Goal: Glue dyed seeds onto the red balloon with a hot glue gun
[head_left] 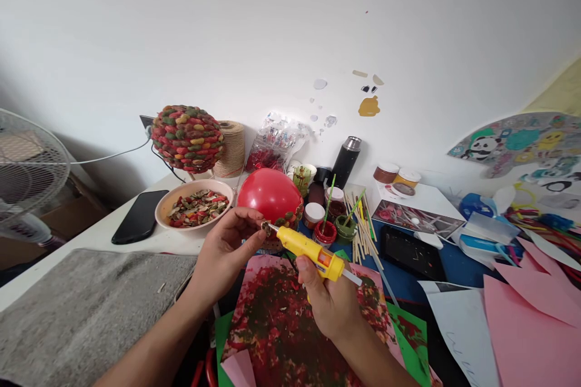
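My left hand point(229, 251) pinches a small brown shell piece point(267, 228) between thumb and fingertips. My right hand point(329, 296) is wrapped round a yellow glue gun point(311, 251), whose nozzle points left and meets the shell piece. A glue stick point(351, 278) sticks out of the gun's back end. Just behind my hands is a red balloon point(269, 193), its lower right side covered with coloured shell pieces. To the left stands a peach bowl point(161, 211) of painted shells. Below my hands lies a paint-stained pink sheet point(290, 326).
A shell-covered ball point(187, 139), twine spool point(232, 148) and phone point(140, 216) are at the left, beyond a grey cloth point(91, 308). Paint jars point(324, 234), sticks point(363, 236), a black flask point(347, 162) and pink papers point(531, 326) are at the right. A fan point(31, 163) stands far left.
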The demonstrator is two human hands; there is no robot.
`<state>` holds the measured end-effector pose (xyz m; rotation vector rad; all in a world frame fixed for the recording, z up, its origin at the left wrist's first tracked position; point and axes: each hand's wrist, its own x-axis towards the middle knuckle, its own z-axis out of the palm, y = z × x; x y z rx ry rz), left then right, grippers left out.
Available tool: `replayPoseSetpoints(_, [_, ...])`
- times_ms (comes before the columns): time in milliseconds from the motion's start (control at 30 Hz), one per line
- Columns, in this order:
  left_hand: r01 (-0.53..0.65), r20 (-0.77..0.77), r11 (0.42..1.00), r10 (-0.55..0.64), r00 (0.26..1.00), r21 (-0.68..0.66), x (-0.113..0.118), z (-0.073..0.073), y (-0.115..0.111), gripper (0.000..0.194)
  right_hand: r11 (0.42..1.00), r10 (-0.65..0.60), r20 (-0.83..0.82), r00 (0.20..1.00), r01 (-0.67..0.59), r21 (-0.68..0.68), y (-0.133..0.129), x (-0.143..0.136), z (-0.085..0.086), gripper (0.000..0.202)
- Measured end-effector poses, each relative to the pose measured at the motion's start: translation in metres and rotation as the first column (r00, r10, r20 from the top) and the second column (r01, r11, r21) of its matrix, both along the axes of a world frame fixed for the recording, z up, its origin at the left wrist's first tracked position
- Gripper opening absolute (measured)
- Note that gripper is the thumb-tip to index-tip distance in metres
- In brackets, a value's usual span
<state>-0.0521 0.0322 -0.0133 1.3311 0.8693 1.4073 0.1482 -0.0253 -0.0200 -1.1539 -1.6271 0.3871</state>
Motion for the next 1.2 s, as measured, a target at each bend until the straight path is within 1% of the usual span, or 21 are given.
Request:
replayPoseSetpoints(400, [-0.001,-0.017,1.0,0.001,1.0,0.007,0.0005,0.0011,0.0001,0.031,1.0,0.005,0.012,1.0,-0.005,0.019,-0.0006,-0.0008,-0.0006,0.051])
replayPoseSetpoints(667, [-0.005,-0.016,1.0,0.005,1.0,0.001,0.0014,0.0007,0.0001,0.034,1.0,0.003,0.006,1.0,-0.003,0.022,-0.0002,-0.0011,0.0027,0.051])
replayPoseSetpoints(1200, [-0.008,-0.005,1.0,0.008,1.0,-0.007,0.0032,0.0027,-0.0005,0.033,1.0,-0.01,0.012,1.0,0.01,0.006,0.0004,-0.001,-0.0005,0.05])
